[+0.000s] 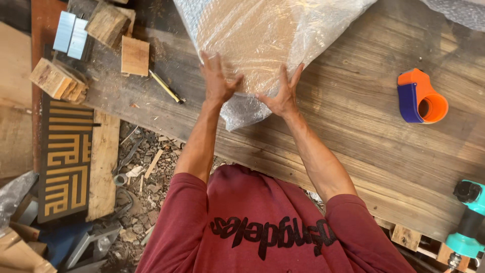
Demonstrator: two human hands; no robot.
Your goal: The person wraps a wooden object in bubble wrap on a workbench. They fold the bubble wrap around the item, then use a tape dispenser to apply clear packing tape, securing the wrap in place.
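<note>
Two bare hands pressing a bubble-wrapped panel flat on a wooden workbench.

Nearest, the left hand [218, 78] and right hand [283, 93] lie fingers spread and open on the bubble-wrapped panel [262, 40], gripping nothing; the panel rests on the workbench [353, 131], its lower corner near the front edge. Risk: the slick film may slide under the palms, or the loose wrap may spring open. Beyond, the orange tape dispenser [422, 98] sits well apart. The panel's upper part is cut off; its contents are veiled.
</note>
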